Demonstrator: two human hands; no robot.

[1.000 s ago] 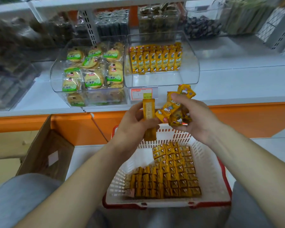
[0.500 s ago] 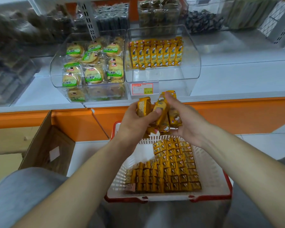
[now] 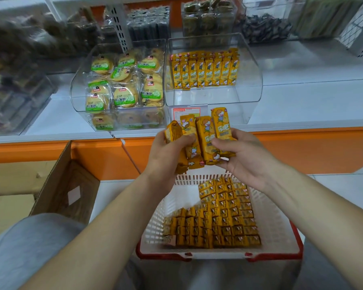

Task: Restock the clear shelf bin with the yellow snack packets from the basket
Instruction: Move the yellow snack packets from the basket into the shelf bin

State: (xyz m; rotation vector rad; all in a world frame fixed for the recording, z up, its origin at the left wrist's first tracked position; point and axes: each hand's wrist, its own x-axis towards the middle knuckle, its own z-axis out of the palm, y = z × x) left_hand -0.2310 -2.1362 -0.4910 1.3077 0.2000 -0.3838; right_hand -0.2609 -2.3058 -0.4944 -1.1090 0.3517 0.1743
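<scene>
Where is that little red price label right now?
In the head view, the price label sits centre frame on the front of the clear bin, just above the yellow packets being held, right of the cookie bin.

both hands — left hand (image 3: 168, 158) and right hand (image 3: 243, 158) — held a fan of yellow snack packets (image 3: 205, 139) above the white basket (image 3: 281, 233), which held more rows; the clear shelf bin (image 3: 254, 80) behind showed one row standing.
</scene>
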